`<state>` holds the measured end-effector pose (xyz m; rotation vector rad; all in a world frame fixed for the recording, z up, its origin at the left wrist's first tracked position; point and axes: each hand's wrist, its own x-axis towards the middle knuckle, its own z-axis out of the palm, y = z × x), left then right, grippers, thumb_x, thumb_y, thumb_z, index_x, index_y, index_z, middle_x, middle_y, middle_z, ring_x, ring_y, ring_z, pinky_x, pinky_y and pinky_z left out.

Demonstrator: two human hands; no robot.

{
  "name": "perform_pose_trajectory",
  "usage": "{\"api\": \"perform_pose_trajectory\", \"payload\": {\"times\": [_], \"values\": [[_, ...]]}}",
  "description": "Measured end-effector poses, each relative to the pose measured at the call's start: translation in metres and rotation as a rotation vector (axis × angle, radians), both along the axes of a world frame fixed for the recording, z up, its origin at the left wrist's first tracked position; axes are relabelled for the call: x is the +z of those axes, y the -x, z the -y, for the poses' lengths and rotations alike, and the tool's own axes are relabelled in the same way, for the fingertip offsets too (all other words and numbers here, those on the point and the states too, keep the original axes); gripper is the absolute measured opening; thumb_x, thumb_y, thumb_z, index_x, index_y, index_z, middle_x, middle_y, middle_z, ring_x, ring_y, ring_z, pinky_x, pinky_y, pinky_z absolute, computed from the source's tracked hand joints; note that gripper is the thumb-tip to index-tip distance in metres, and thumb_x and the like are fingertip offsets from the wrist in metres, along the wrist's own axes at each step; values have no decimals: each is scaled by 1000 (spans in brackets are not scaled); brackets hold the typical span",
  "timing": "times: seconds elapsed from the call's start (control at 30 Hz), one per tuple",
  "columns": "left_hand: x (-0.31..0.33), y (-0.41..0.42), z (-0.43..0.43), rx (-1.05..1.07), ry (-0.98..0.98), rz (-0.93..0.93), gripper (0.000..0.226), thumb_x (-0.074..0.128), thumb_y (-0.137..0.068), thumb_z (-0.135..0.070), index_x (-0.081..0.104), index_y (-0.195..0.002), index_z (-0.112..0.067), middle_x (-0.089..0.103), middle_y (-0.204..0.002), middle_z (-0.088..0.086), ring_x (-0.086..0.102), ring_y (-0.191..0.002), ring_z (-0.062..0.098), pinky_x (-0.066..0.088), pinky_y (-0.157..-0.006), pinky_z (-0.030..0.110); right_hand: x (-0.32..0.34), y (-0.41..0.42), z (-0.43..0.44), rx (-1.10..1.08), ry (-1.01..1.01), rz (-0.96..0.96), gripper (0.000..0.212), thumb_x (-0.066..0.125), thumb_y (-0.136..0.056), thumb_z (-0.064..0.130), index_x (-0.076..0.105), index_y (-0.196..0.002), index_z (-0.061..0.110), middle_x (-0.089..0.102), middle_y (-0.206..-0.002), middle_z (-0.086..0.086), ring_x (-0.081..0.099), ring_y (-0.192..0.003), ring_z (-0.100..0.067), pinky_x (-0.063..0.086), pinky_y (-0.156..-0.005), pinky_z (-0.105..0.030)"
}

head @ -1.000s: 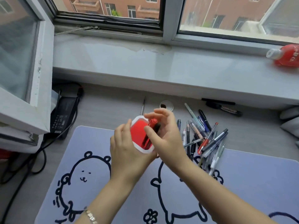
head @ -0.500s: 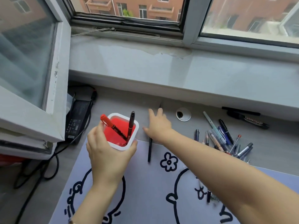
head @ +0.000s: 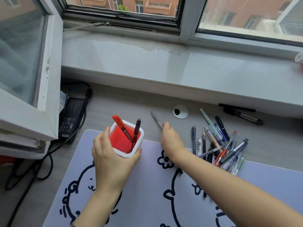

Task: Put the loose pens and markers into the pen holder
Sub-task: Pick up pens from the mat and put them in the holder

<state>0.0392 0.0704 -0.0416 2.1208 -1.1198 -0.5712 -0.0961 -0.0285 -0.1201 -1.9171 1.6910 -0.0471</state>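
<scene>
As it lies on the desk, a clear pen [head: 156, 120] slants from far-left to near-right, its near end pinched in the right hand [head: 170, 140]. The pen holder [head: 127, 138] stands just left, gripped by the left hand [head: 111, 154]; loose pens [head: 219, 145] lie right.

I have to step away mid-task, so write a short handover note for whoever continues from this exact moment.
Left hand: wrapped around the pen holder on the desk mat.
Right hand: fingers closed on a clear pen lying on the desk just beyond the mat.
Done: a red marker and a black pen stand in the holder.
Left: the pen in hand, the loose pile to the right, and two black markers by the window ledge.
</scene>
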Motion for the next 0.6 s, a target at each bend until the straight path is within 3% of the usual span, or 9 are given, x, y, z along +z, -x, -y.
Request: {"api": "perform_pose_trajectory", "payload": {"times": [0.07,0.1,0.17,0.23,0.3,0.37,0.47,0.6], "values": [[1,3,-3,-18,-6,5,97,82,-57,-34,29,-137,-21,34,-133,0,33,-124,22,44,-95,49,-4,8,3,-86,-45,114,36,35,-90,-7,35,-126,0,54,-114,-21,53,-101,-37,41,-80,-40],[1,5,-3,-31,-4,8,97,82,-57,-35,29,-137,-21,34,-133,0,33,-123,22,44,-95,47,-5,13,6,-145,-35,199,27,35,-94,0,41,-121,0,57,-107,-20,54,-97,-36,40,-78,-37],[4,8,-5,-57,3,18,96,81,-58,-35,28,-137,-20,34,-132,0,33,-123,21,43,-94,42,7,24,9,-263,33,440,17,38,-97,12,53,-100,5,56,-78,-10,52,-73,-26,33,-62,-34],[5,12,-5,-86,8,34,96,82,-58,-34,29,-137,-20,35,-132,1,33,-123,20,39,-94,39,42,33,9,-414,110,794,17,38,-98,19,52,-89,19,45,-61,6,40,-53,-10,30,-50,-27],[4,21,-7,-128,16,53,96,82,-57,-34,30,-136,-20,36,-130,1,34,-120,20,37,-94,36,87,41,8,-524,293,1131,19,34,-99,18,49,-89,24,40,-52,14,33,-44,-1,29,-43,-17],[4,34,-8,-192,25,67,95,82,-57,-38,31,-134,-20,39,-127,0,36,-116,18,36,-95,33,129,45,3,-512,550,1347,18,31,-98,17,47,-91,23,38,-50,16,30,-43,0,28,-42,-14],[5,60,-8,-300,27,63,96,81,-56,-39,31,-135,-20,40,-128,0,35,-114,16,33,-97,32,150,43,-10,-409,752,1408,12,30,-97,23,41,-93,22,38,-55,18,32,-47,0,31,-46,-14],[13,89,-1,-411,78,63,98,78,-56,-49,30,-136,-19,40,-128,-1,34,-108,11,31,-90,25,115,37,-44,-356,580,1235,16,35,-92,48,39,-92,33,44,-63,16,42,-54,-1,41,-57,-15]]}}
